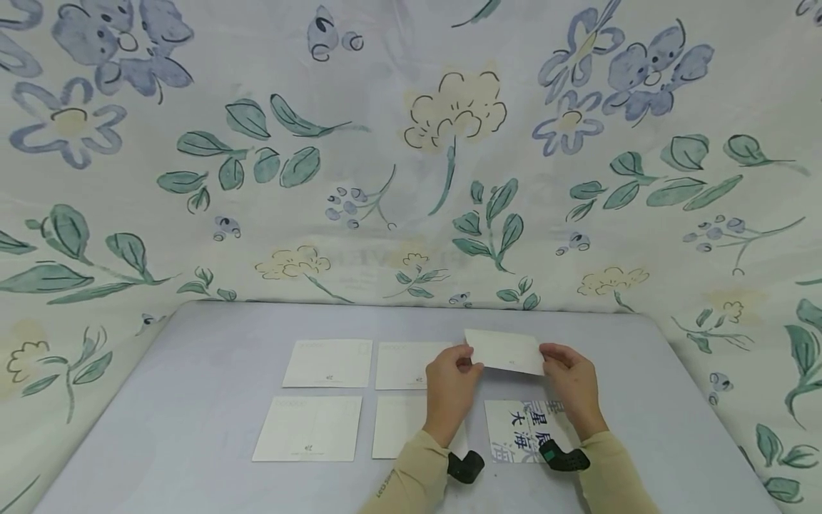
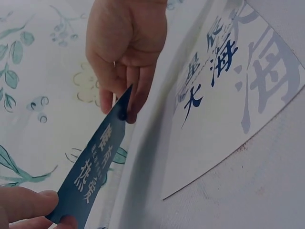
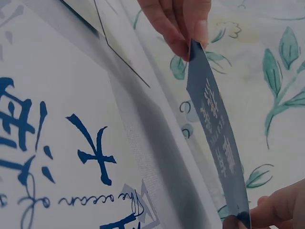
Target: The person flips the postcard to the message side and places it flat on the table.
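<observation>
Both hands hold one postcard [image 1: 504, 350] above the back right of the table. My left hand [image 1: 449, 391] pinches its left end, and my right hand [image 1: 574, 389] pinches the right end. Its pale back, with a small mark, shows in the head view. The underside of the postcard [image 2: 97, 160] is dark blue with white characters in the left wrist view, and it looks slightly bowed in the right wrist view. Below the hands lies a white postcard with blue characters [image 1: 516, 428], picture side up, partly covered by the right wrist's camera.
Left of the hands, several postcards lie pale side up in two rows, among them a back-row card [image 1: 327, 363] and a front-row card [image 1: 308, 428]. My left arm partly hides the front middle card [image 1: 398, 425]. A floral cloth [image 1: 385, 157] hangs behind the white table [image 1: 180, 400].
</observation>
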The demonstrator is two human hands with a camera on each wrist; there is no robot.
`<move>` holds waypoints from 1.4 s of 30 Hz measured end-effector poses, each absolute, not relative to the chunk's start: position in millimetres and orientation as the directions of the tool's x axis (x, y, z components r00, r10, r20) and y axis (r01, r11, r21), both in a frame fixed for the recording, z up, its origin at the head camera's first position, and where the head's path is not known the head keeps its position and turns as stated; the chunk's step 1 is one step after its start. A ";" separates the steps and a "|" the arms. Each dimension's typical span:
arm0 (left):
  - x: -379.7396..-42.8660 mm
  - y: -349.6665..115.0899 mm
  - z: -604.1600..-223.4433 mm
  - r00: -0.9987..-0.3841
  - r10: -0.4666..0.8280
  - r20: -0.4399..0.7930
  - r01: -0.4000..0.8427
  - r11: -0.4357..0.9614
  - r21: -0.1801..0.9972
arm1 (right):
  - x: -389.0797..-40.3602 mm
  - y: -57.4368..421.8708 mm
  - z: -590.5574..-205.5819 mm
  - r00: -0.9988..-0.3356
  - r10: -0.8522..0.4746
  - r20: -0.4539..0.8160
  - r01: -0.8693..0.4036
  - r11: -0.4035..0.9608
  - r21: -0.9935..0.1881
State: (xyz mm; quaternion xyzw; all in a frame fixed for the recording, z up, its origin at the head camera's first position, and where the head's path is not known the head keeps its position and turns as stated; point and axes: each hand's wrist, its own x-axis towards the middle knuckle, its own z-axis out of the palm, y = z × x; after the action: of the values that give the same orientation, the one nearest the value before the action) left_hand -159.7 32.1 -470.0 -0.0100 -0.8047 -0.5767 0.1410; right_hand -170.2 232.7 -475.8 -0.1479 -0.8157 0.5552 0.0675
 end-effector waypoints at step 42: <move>-159.1 32.3 -474.8 -0.981 -0.105 0.162 0.094 0.472 0.876 | -171.5 232.5 -483.1 -0.931 0.364 -0.024 0.194 0.438 -0.878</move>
State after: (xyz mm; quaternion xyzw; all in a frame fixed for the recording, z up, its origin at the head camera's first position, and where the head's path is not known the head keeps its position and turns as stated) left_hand -159.1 32.3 -474.8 0.0033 -0.8525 -0.5136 0.0970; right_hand -171.5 232.5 -483.1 -0.1654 -0.8438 0.5036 0.0843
